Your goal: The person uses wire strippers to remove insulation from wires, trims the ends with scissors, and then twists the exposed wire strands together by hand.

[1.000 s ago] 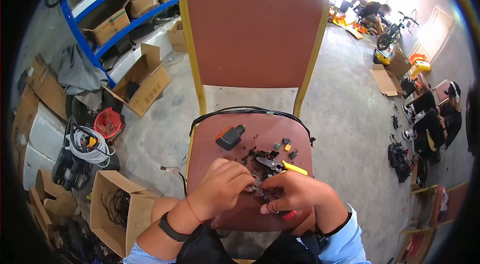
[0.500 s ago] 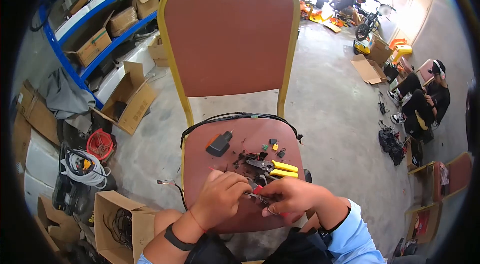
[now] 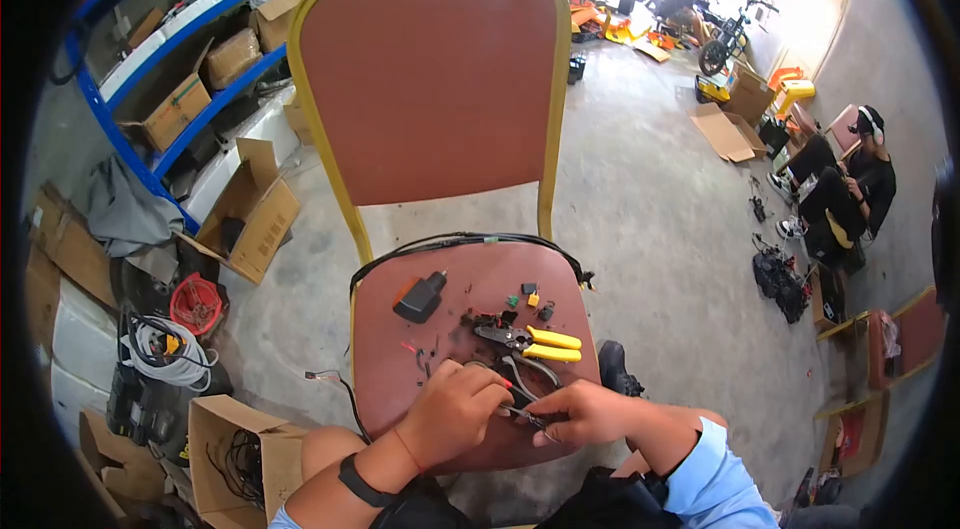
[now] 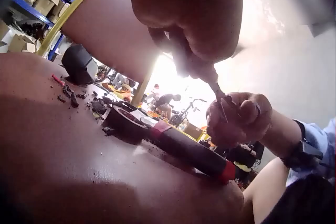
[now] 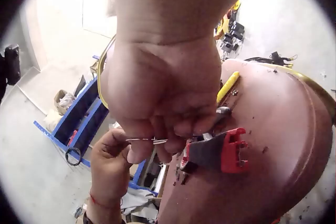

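Both hands meet low over the front of the chair seat [image 3: 385,394]. My left hand [image 3: 462,414] and right hand [image 3: 590,414] pinch thin pale wires [image 5: 155,140] between their fingertips; curled fingers hide part of them. Below the hands lies a black tool with red ends [image 4: 184,148], its kind unclear. Just beyond, yellow-handled wire strippers [image 3: 530,341] lie on the seat near grey curved handles [image 3: 540,376]. Farther left is a dark housing with an orange lens [image 3: 420,297]. Small green, yellow and black connectors [image 3: 532,298] sit toward the back.
Black cable [image 3: 450,241] runs along the back of the seat, below the chair's tall backrest [image 3: 430,79]. An open carton [image 3: 240,459] with dark wires stands left. Blue shelving [image 3: 180,144] holds boxes farther off. To the right, a person [image 3: 850,184] sits on a chair.
The head view has shifted, so the chair appears farther left. Both hands sit lower over the seat, showing more of the wire strippers. They still hold the wires close together.
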{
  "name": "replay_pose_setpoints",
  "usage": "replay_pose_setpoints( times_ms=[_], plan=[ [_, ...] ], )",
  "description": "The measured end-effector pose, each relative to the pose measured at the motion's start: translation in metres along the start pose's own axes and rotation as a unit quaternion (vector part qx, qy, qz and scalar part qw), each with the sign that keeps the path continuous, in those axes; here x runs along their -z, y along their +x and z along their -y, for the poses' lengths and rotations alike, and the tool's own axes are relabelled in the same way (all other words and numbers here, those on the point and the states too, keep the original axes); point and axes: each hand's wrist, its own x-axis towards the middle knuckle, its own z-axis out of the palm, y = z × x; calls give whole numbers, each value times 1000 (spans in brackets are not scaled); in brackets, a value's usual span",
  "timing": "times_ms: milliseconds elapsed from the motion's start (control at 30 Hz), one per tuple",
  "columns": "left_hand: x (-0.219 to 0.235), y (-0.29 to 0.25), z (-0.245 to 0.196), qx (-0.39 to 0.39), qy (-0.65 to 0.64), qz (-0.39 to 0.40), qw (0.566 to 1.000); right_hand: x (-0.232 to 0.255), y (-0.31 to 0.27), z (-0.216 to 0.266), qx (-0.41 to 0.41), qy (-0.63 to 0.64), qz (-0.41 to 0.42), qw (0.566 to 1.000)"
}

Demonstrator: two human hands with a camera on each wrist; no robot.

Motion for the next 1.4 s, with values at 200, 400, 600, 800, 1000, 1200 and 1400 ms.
replay_pose_setpoints(
  times_ms=[200, 400, 600, 800, 1000, 1200, 1400],
  plan=[
    [-6, 2, 1, 2, -16, -12, 1000, -1, -1, -8, 47, -40, -35, 997],
    [-8, -2, 8, 1, -14, -16, 1000, -4, 9, -15, 57, -74, -58, 994],
    [2, -1, 13, 21, -2, -7, 1000, -2, 12, -1, 42, -90, -73, 992],
    [8, 1, 18, 25, -19, -9, 999, 3, 20, 2, 48, -47, -68, 995],
    [16, 5, 16, 26, -22, -17, 999, 14, 26, 15, 30, -18, -36, 999],
    [18, 8, 13, 14, -10, -35, 999, 19, 31, 22, 36, -1, -6, 999],
    [22, 7, 20, 42, -23, -37, 998, 14, 38, 20, 45, 25, -10, 999]
  ],
)
